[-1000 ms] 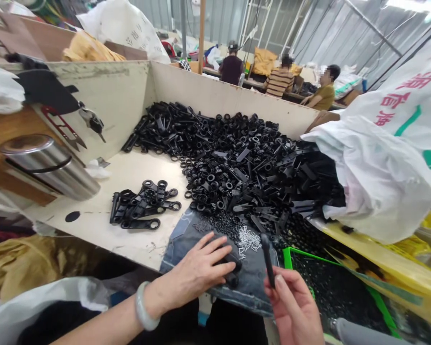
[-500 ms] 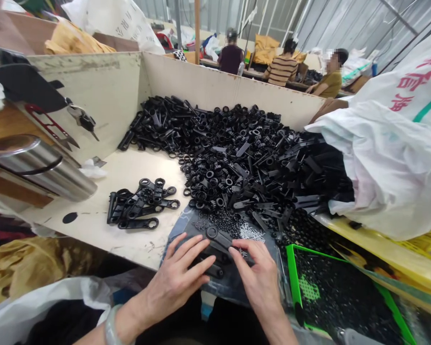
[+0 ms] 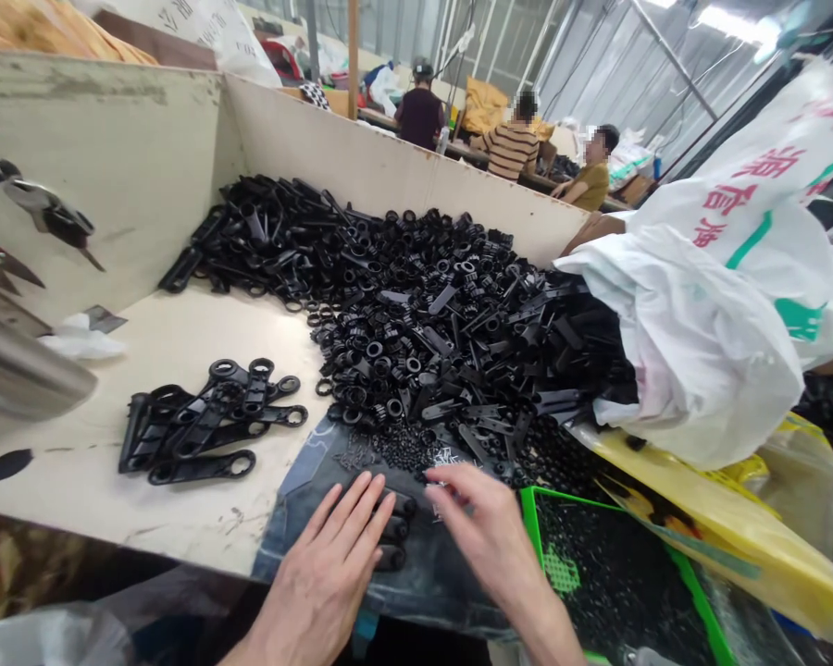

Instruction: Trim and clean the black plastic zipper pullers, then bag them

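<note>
My left hand lies flat with fingers outstretched over several black plastic handle parts side by side on a dark cloth. Only the parts' rounded right ends show past the fingers. My right hand is just to their right, thumb and forefinger brought close together in a pinch. Whether something small is between the fingertips is too fine to see. Beside those fingertips lies a small heap of silver pins, partly covered by the hand. Small black pieces are heaped just beyond the parts.
A large pile of black plastic parts fills the table's back. Assembled-looking black handles lie at left, near a steel flask. At right are a green-rimmed tray and a white sack. Several people sit beyond the partition.
The view has swung right. My left hand has settled flat over the black parts. My right hand has let go of the black part's end and shifted to the silver pins.
</note>
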Demonstrator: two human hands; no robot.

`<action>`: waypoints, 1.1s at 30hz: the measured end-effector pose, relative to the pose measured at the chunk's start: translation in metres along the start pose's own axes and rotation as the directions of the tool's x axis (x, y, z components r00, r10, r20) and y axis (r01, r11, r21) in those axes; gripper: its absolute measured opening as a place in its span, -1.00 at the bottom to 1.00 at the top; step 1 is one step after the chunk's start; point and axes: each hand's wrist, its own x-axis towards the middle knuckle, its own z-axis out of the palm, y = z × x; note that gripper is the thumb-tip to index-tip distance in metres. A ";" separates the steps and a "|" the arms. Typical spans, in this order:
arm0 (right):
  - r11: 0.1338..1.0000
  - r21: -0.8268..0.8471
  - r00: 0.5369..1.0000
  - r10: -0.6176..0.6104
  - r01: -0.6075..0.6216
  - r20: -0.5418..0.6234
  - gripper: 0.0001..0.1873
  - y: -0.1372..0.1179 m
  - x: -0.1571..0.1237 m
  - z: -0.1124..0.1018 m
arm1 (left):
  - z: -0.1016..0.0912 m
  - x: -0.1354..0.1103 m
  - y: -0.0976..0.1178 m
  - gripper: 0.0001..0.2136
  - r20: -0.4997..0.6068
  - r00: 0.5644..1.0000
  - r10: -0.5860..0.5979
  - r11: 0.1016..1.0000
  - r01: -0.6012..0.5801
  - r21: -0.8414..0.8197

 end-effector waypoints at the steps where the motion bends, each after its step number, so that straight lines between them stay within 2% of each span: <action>1: 0.998 -0.037 0.997 0.049 -0.051 -0.066 -0.79 0.008 0.004 -0.008 | 0.001 -0.001 0.002 -0.44 -0.014 1.000 -0.015 1.000 0.016 0.017; 4: 0.975 -0.145 0.971 0.138 -0.167 -0.195 -0.75 0.035 0.014 -0.022 | 0.003 -0.001 0.004 -0.43 -0.018 1.000 -0.016 0.999 0.016 0.033; 7: 0.960 -0.198 0.971 0.163 -0.197 -0.177 -0.80 0.050 0.022 -0.021 | 0.001 0.001 0.002 -0.42 0.007 1.000 0.003 0.999 -0.003 0.039; 11: 0.964 -0.180 0.976 0.171 -0.194 -0.136 -0.80 0.046 0.035 -0.023 | -0.002 -0.001 0.001 -0.40 0.023 1.000 -0.013 1.000 0.013 0.025; 16: 0.979 -0.130 0.985 0.146 -0.157 -0.095 -0.79 0.032 0.066 -0.036 | -0.005 -0.003 0.003 -0.39 0.023 1.000 -0.020 1.000 0.020 -0.004; 18: 0.976 -0.127 0.980 0.159 -0.174 -0.120 -0.75 0.032 0.071 -0.041 | -0.007 0.000 0.002 -0.39 0.026 0.999 -0.025 0.999 0.026 -0.020; 22: 0.956 -0.163 0.958 0.208 -0.242 -0.199 -0.74 0.043 0.050 -0.041 | -0.007 0.008 0.002 -0.45 -0.003 1.000 -0.011 0.991 0.011 -0.134; 27: 0.964 -0.187 0.981 0.176 -0.188 -0.078 -0.83 0.057 0.026 -0.018 | 0.000 0.013 0.006 -0.60 -0.126 0.987 -0.095 0.950 0.052 -0.308; 30: 0.969 -0.171 0.983 0.170 -0.180 -0.069 -0.82 0.058 0.025 -0.011 | -0.001 0.012 0.005 -0.60 -0.062 0.997 -0.048 0.958 0.029 -0.284; 33: 0.978 -0.112 0.982 0.167 -0.176 -0.086 -0.83 0.047 0.018 -0.012 | -0.005 0.011 0.005 -0.59 -0.010 1.000 -0.017 0.971 0.014 -0.240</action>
